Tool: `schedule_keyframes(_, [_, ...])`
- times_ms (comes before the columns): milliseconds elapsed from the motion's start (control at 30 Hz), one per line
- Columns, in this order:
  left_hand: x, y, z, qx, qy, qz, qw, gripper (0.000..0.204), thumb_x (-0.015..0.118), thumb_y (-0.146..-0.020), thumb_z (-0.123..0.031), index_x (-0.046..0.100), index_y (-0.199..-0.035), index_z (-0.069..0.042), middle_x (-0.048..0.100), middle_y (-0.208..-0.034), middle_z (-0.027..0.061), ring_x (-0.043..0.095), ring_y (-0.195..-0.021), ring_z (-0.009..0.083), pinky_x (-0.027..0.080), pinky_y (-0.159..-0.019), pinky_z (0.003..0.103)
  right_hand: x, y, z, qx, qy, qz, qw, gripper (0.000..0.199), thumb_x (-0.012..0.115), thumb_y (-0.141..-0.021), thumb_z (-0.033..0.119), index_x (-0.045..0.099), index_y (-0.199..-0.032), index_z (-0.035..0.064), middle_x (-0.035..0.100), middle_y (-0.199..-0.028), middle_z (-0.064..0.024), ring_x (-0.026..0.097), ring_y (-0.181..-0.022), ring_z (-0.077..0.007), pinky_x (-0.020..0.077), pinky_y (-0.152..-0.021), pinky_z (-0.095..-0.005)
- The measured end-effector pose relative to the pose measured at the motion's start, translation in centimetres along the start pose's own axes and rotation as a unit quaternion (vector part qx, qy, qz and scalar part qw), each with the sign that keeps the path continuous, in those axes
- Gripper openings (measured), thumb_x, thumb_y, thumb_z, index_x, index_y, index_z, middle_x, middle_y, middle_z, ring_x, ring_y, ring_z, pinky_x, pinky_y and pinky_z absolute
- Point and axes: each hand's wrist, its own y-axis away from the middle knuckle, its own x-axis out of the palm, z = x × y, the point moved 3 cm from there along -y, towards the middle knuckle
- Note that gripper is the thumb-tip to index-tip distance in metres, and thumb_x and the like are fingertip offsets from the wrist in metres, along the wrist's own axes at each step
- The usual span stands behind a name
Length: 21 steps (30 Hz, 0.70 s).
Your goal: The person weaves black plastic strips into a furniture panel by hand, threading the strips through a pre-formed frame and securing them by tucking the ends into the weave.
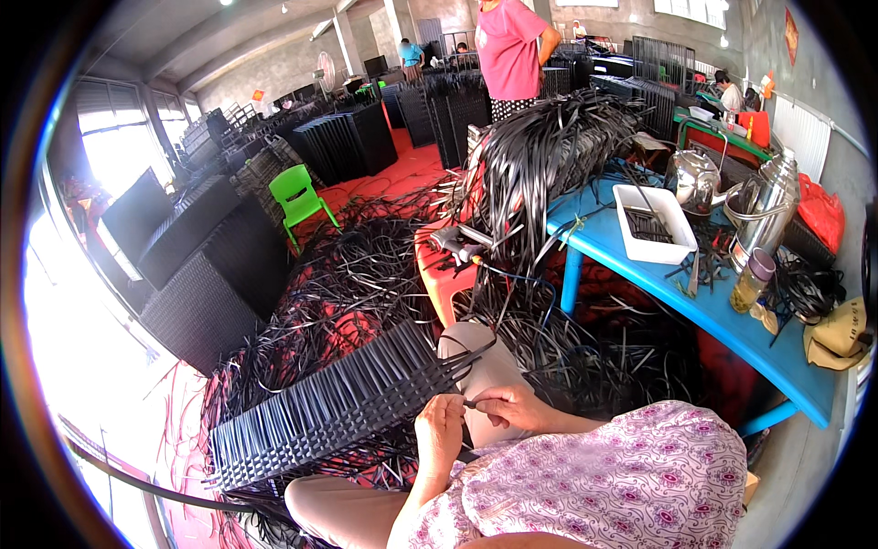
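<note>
Blue worktop point(593, 218) on R side, w/ wht tray point(660, 250) toward its L end, metal kettle point(693, 174) behind that, tall metal flask point(770, 215) to R, lidded jar point(752, 281) nr front edge & red bag point(817, 212) just beyond flask. Orange stool point(443, 285) stands L of it; grn chair point(294, 189) sits farther L, w/ upright blk panels point(352, 142) behind. At back: person in pink top point(514, 46), facing R, arm bent; another in blue top point(412, 55), farther off, nr fan point(326, 69).

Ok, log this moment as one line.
left hand: pinching dark piece; right hand: pinching same piece; woven panel: left of hands; blue table: at right
</note>
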Motion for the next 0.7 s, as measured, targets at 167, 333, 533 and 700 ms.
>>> schedule_keyframes(167, [0.1, 0.0, 0.2, 0.007, -0.017, 0.008, 1.0, 0.019, 0.053, -0.096, -0.014, 0.067, -0.09, -0.001, 0.065, -0.073, 0.0108, 0.065, -0.066, 0.0248, 0.051, -0.064, 0.035, 0.1, -0.4, -0.6, -0.002, 0.008, -0.013, 1.0, 0.025, 0.059, -0.1, 0.025, 0.068, -0.106, 0.0023, 0.061, -0.074, 0.0, 0.054, -0.064, -0.0068, 0.0455, -0.06, -0.0222])
schedule_keyframes(333, [0.4, 0.1, 0.7, 0.021, -0.028, 0.016, 0.999, 0.019, 0.053, -0.096, -0.013, 0.067, -0.09, -0.001, 0.065, -0.074, 0.0111, 0.065, -0.068, 0.0261, 0.051, -0.065, 0.036, 0.1, -0.6, -1.1, 0.031, 0.026, -0.012, 0.999, 0.027, 0.058, -0.101, 0.027, 0.069, -0.105, 0.0026, 0.061, -0.074, -0.0001, 0.054, -0.064, -0.0066, 0.0454, -0.061, -0.0221])
schedule_keyframes(533, [0.3, -0.1, 0.7, 0.037, -0.034, 0.018, 0.999, 0.019, 0.053, -0.096, -0.013, 0.067, -0.091, -0.001, 0.065, -0.075, 0.0112, 0.065, -0.067, 0.0256, 0.051, -0.064, 0.036, 0.0, -0.6, -1.1, 0.022, 0.002, 0.005, 1.0, 0.027, 0.059, -0.1, 0.027, 0.07, -0.104, 0.003, 0.059, -0.072, 0.0011, 0.052, -0.063, -0.0062, 0.0442, -0.06, -0.0217])
schedule_keyframes(700, [0.2, 0.0, 0.7, 0.013, -0.014, 0.018, 1.0, 0.018, 0.054, -0.095, -0.013, 0.067, -0.092, 0.0, 0.065, -0.075, 0.0113, 0.065, -0.065, 0.0245, 0.051, -0.062, 0.035, 0.1, -0.4, -0.4, 0.001, 0.03, -0.015, 0.999, 0.025, 0.061, -0.099, 0.027, 0.07, -0.104, 0.0035, 0.058, -0.07, 0.0016, 0.05, -0.061, -0.0059, 0.0432, -0.058, -0.022])
